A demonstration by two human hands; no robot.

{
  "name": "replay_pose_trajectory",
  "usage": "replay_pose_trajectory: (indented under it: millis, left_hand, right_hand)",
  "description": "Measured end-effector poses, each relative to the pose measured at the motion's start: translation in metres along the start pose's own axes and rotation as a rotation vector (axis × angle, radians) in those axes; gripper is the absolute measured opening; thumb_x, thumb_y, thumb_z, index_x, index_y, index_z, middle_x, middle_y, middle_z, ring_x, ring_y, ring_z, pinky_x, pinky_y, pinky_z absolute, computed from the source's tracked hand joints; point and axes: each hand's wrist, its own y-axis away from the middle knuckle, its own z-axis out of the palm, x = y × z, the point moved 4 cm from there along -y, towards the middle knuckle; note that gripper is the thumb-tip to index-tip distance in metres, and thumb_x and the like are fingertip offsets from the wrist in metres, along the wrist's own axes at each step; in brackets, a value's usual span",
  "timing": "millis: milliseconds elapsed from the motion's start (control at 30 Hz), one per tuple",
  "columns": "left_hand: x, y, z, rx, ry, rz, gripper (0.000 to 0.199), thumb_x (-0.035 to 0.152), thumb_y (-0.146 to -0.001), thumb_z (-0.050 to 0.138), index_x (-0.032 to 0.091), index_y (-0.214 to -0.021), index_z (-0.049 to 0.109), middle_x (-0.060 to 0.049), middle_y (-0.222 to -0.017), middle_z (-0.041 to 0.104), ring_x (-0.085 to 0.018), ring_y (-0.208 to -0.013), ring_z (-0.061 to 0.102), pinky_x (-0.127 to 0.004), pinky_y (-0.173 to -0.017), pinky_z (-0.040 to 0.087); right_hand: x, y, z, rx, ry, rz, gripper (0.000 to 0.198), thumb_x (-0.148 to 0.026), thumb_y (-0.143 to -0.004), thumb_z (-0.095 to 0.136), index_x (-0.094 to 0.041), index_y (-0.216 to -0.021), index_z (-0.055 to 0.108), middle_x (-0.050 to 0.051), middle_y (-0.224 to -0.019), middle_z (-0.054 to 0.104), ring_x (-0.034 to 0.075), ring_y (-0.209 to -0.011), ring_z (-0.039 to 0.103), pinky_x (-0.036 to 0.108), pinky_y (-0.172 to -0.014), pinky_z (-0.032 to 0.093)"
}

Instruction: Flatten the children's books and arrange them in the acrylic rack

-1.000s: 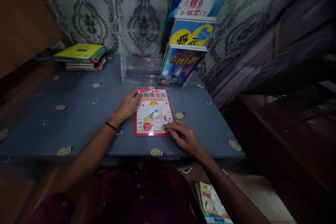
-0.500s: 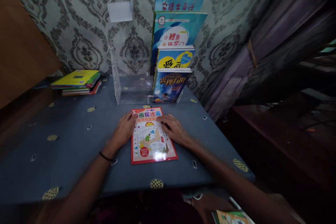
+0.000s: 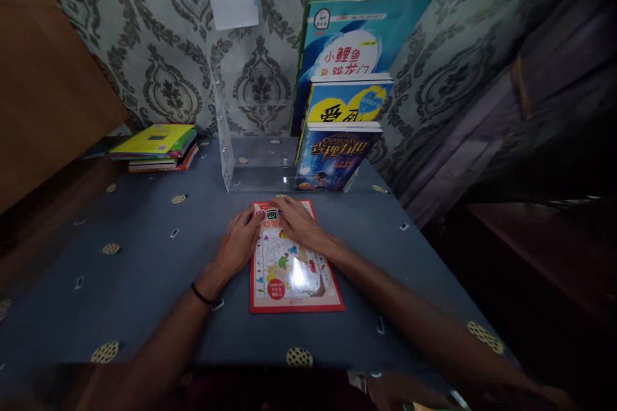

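A thin picture book (image 3: pixel 284 270) with a red border and Chinese lettering lies flat on the cloth-covered table, its glossy cover catching a bright reflection. My left hand (image 3: pixel 240 241), with a dark band at the wrist, grips the book's upper left edge, thumb on the cover and fingers curled at the side. Across the upper part of the cover rests my right hand (image 3: pixel 301 226), its fingers outstretched and pointing left over the title. It hides part of the printing.
Beyond the book stands a clear tiered rack (image 3: pixel 255 176); its right side holds several upright books, including a dark blue one (image 3: pixel 335 157). A white card (image 3: pixel 234 8) is at its upper left. A book stack (image 3: pixel 157 144) lies at the back left, near a brown panel (image 3: pixel 53 83). A curtain (image 3: pixel 463 128) hangs right.
My right hand has moved left from the book's right edge onto its upper cover. My left hand stays by the left edge. The whole view has shifted slightly.
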Motion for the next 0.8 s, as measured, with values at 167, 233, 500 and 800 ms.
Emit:
replay_pose_trajectory:
  millis: [167,233,500,800]
  left_hand:
    - [0.002,-0.002,-0.001,-0.038,-0.022,0.005,0.032,0.021,-0.102,0.042,0.019,-0.131,0.056,-0.014,-0.134,0.059,-0.026,-0.118,0.058,-0.046,-0.1,0.052]
    - [0.002,-0.002,0.0,-0.047,-0.024,0.005,0.033,0.022,-0.102,0.041,0.019,-0.132,0.055,-0.014,-0.133,0.06,-0.027,-0.119,0.058,-0.046,-0.101,0.051]
    - [0.0,-0.002,-0.001,-0.058,-0.042,-0.002,0.033,0.022,-0.102,0.043,0.022,-0.133,0.054,-0.013,-0.133,0.06,-0.027,-0.119,0.058,-0.045,-0.099,0.052]
    - [0.0,-0.002,-0.003,-0.048,-0.026,0.019,0.033,0.02,-0.101,0.043,0.023,-0.131,0.057,-0.012,-0.133,0.06,-0.026,-0.118,0.059,-0.046,-0.101,0.051]
  right_hand:
    - [-0.003,-0.028,0.025,-0.022,-0.077,-0.046,0.061,-0.005,-0.088,0.045,-0.019,-0.147,0.044,0.015,-0.135,0.062,0.028,-0.126,0.055,0.048,-0.106,0.045]
    - [-0.001,-0.03,0.029,-0.038,-0.086,-0.028,0.058,-0.004,-0.087,0.046,-0.018,-0.143,0.048,0.015,-0.132,0.064,0.027,-0.123,0.056,0.047,-0.105,0.045]
    - [-0.002,-0.027,0.026,-0.039,-0.058,0.005,0.045,-0.004,-0.089,0.045,-0.017,-0.131,0.057,0.014,-0.125,0.066,0.025,-0.119,0.057,0.041,-0.103,0.045]
    - [0.008,-0.02,0.015,-0.013,-0.005,0.075,0.037,-0.005,-0.091,0.047,-0.019,-0.121,0.066,0.011,-0.113,0.069,0.025,-0.11,0.059,0.04,-0.096,0.046]
